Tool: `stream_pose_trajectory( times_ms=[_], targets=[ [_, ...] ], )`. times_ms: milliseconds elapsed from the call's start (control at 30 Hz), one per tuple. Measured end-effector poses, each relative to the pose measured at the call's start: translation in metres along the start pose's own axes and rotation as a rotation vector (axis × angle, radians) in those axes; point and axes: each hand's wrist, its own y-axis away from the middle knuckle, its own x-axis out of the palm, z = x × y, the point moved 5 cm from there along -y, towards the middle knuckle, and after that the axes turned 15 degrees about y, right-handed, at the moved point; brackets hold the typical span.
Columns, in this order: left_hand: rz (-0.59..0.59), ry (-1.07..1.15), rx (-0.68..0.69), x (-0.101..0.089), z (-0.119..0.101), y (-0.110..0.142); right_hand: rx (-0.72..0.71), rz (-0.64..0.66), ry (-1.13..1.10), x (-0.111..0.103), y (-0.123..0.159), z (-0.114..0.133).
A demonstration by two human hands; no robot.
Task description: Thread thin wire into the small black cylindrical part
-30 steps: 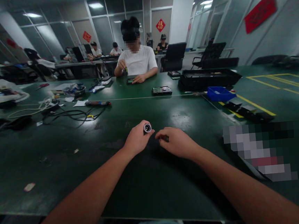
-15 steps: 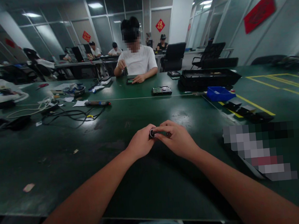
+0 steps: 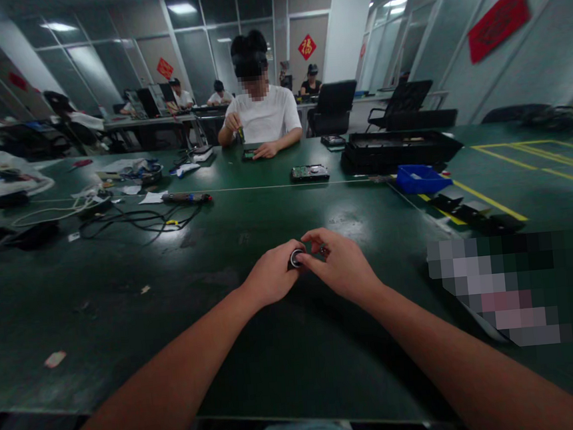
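In front of me, above the green table (image 3: 177, 345), my left hand (image 3: 270, 274) is closed around a short dark cylinder (image 3: 291, 261) with a silver ring at its end. That ringed end faces my right hand (image 3: 345, 263). My right thumb lies against the ring, while the index finger curves over beside it. Something small and shiny (image 3: 323, 250) shows within the curled right fingers; its kind is too small to make out. Most of the cylinder is hidden inside my left hand.
A hard drive (image 3: 309, 173) lies ahead. To the right are a black tray (image 3: 396, 152), a blue bin (image 3: 422, 179), dark blocks (image 3: 477, 213) and a blurred-out flat item (image 3: 488, 291). A pen-like tool (image 3: 187, 198) and cables (image 3: 136, 221) lie left. A co-worker (image 3: 262, 113) sits opposite.
My right index finger has lifted off the ringed end and curled up, leaving the thumb there. The ring is more exposed, and the cylinder has shifted slightly right.
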Motion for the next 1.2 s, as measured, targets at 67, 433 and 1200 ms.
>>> stream_pose_trajectory(
  times_ms=[67, 433, 1200],
  targets=[
    [0.003, 0.001, 0.002, 0.000, 0.001, 0.000, -0.011, 0.007, -0.003, 0.000, 0.000, 0.000],
    [-0.087, 0.005, -0.020, -0.005, 0.005, -0.001, 0.036, -0.039, -0.221, -0.009, 0.003, -0.005],
    [-0.236, 0.073, -0.094, -0.018, 0.024, -0.001, 0.051, -0.272, -0.350, -0.017, 0.010, -0.010]
  ],
)
